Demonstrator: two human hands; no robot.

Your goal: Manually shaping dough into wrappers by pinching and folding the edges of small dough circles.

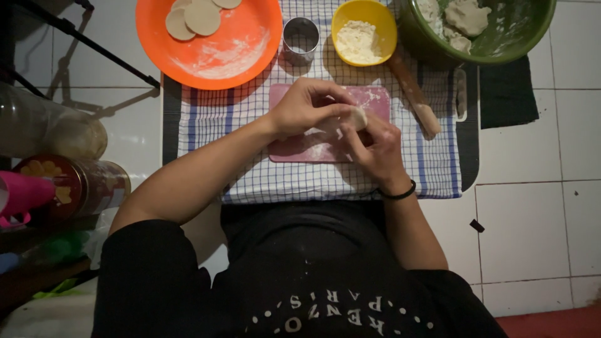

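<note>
My left hand point(305, 107) and my right hand point(375, 149) meet over a pink cutting board point(293, 149). Together they pinch a small pale piece of dough point(358, 117) between their fingertips. My right wrist carries a black band. The board lies on a blue-and-white checked cloth point(244, 109) and is dusted with flour. A wooden rolling pin point(416, 97) lies at an angle just right of the board.
Behind the board stand an orange plate point(231, 53) with flat dough discs point(194, 17), a metal ring cutter point(300, 40), a yellow bowl of flour point(364, 31) and a green bowl point(501, 44) with dough lumps. A round tin point(78, 183) and a jar point(56, 131) lie at the left.
</note>
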